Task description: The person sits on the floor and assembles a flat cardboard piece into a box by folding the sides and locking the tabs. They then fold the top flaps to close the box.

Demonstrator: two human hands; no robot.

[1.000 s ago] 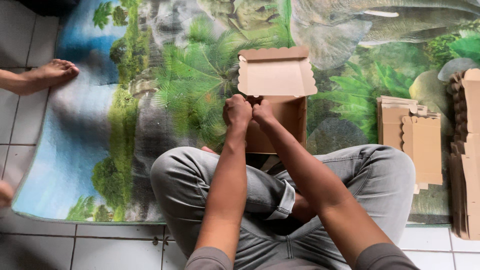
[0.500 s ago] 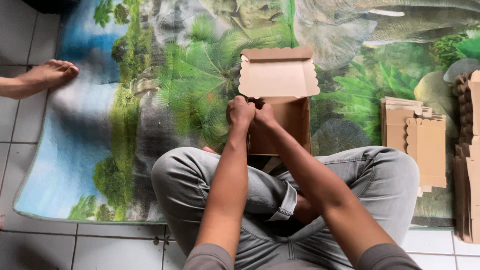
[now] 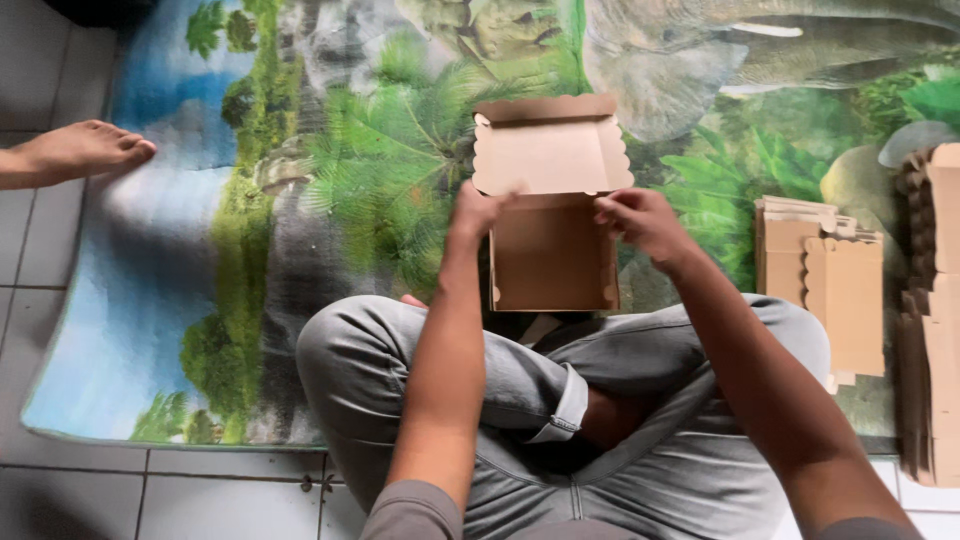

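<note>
A brown cardboard box (image 3: 551, 250) with a scalloped, open lid (image 3: 550, 150) lies on the printed mat in front of my crossed legs. My left hand (image 3: 476, 212) grips the box's left wall at the hinge corner. On the right side, my right hand (image 3: 640, 222) pinches the wall near the same fold. The box's inside shows nothing in it.
Flat cardboard box blanks (image 3: 825, 280) are stacked at my right, with a taller pile (image 3: 935, 320) at the frame's right edge. Another person's bare foot (image 3: 80, 152) rests on the mat's left edge. The jungle-print mat (image 3: 300, 250) lies on white floor tiles (image 3: 150, 495).
My hands, together at the box's near middle before, have spread apart to its left and right walls. The box interior is now exposed.
</note>
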